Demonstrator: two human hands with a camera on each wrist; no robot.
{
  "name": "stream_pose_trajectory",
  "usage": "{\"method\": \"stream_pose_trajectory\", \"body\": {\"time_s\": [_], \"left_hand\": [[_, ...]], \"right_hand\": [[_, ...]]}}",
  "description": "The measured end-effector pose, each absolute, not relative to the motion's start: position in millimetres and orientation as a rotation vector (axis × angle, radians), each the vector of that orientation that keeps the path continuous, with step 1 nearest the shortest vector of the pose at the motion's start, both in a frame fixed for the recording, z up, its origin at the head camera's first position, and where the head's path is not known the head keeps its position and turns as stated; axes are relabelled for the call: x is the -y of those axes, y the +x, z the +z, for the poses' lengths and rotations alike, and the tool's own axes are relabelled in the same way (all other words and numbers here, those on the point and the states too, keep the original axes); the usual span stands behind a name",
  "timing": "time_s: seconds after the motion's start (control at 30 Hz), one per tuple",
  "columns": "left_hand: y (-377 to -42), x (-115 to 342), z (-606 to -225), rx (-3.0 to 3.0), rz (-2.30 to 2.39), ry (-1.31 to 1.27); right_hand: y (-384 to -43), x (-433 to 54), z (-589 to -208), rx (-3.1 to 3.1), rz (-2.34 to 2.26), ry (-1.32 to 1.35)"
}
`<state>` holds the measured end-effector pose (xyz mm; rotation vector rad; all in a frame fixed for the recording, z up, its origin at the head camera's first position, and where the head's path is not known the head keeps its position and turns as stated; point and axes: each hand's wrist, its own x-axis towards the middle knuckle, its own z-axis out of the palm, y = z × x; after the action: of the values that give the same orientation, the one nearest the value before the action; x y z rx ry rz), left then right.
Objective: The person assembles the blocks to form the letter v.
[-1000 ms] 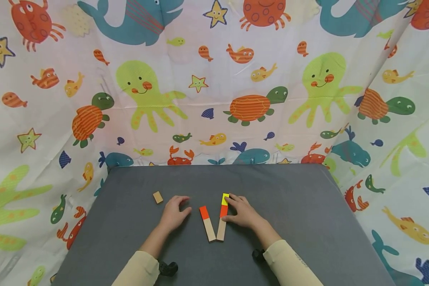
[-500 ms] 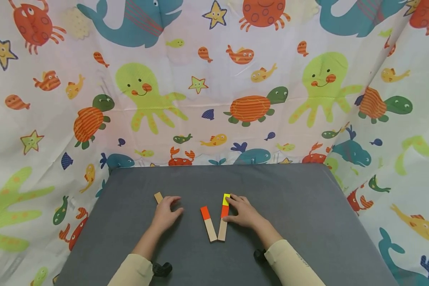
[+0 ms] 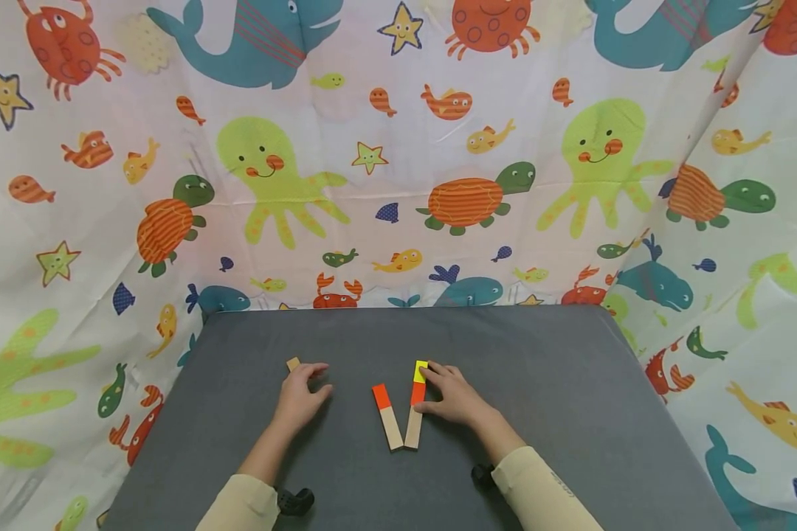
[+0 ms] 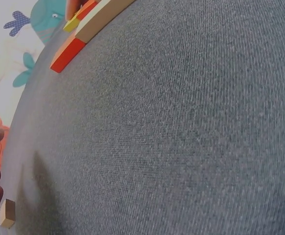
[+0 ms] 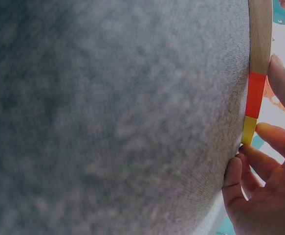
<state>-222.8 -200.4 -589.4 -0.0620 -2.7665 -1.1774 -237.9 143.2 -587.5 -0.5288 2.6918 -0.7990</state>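
Two rows of blocks form a V on the grey table. The left row has a red block beyond a long plain wooden block. On the right, a yellow block and a second red block continue another plain wooden block. My right hand touches this row, fingertips at the yellow block and thumb near where red meets wood. My left hand, fingers loosely bent and holding nothing, is near a small loose wooden block, partly hidden behind it in the head view.
Grey cloth covers the table. Behind and beside it hangs a white curtain printed with sea animals. A black device sits at my left wrist and another black device at my right.
My left hand has moved left, away from the rows, and now partly covers the small loose wooden block in the head view. My right hand stays at the right row.
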Motion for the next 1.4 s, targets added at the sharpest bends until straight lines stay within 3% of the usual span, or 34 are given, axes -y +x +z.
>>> {"method": "stream_pose_trajectory", "body": {"time_s": [1.4], "left_hand": [[-231.1,231.2,-587.0,2.831,-1.165,0.207]], "right_hand": [[-239.8,-142.6,-590.4,-2.715,-0.793,-0.532]]}}
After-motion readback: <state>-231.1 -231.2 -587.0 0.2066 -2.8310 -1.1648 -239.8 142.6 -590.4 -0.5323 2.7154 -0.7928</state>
